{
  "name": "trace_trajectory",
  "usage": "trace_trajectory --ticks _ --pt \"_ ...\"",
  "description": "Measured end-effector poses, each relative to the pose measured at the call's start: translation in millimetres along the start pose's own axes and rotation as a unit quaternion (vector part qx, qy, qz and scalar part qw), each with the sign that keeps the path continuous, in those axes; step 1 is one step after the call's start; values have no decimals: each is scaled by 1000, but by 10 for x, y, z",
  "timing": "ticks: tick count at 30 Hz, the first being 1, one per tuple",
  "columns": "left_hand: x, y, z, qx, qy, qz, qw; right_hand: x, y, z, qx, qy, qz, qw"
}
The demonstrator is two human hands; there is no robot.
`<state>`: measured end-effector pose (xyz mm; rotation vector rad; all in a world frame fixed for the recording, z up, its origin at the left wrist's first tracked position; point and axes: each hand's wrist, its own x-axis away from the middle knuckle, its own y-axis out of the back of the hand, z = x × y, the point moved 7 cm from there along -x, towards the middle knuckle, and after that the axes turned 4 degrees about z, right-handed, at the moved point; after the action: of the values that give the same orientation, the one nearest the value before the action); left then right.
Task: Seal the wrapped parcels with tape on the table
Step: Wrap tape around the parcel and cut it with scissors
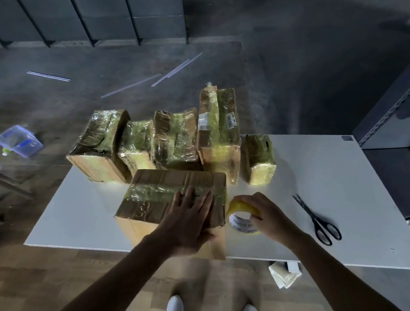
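Six wrapped parcels (170,199), one tape roll (242,207), one pair of scissors (313,216)

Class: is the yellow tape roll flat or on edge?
On edge: yellow tape roll shows its printed core sideways; right hand holds its top.

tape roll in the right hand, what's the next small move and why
Probably draw the tape roll down the right end of the front parcel, carrying tape over that edge. The right hand grips the roll beside that end, the left hand lies flat on the parcel's top, and the scissors lie on the table.
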<state>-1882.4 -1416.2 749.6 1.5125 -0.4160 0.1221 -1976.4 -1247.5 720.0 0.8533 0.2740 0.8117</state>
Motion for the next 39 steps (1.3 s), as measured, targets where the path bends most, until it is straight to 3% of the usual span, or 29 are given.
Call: trace_trajectory --ticks 5,8,11,13,16,21,26,33,39 --pt "107 242 253 47 0 57 997 -176 -93 159 -76 -31 -16 996" --pt "-18 316 457 119 -3 81 990 -288 -203 122 -131 -95 -12 987" --pt "-285 460 650 136 42 42 989 -371 -151 -66 -211 -184 -44 959" --pt "-466 464 717 101 58 4 993 -394 -178 -170 -240 -215 -19 947" --pt "-589 212 701 90 50 -47 994 -350 -347 -299 -206 -238 31 949" --pt "-645 65 674 49 111 -156 980 -264 -658 -484 -209 -305 15 929" --pt "-638 52 691 26 133 -189 973 -422 -611 -489 -31 -218 34 975" --pt "-626 72 688 16 164 -205 965 -306 -713 -449 75 -117 131 982" --pt "-646 26 726 41 230 -166 958 -439 -401 -465 51 -121 123 984"
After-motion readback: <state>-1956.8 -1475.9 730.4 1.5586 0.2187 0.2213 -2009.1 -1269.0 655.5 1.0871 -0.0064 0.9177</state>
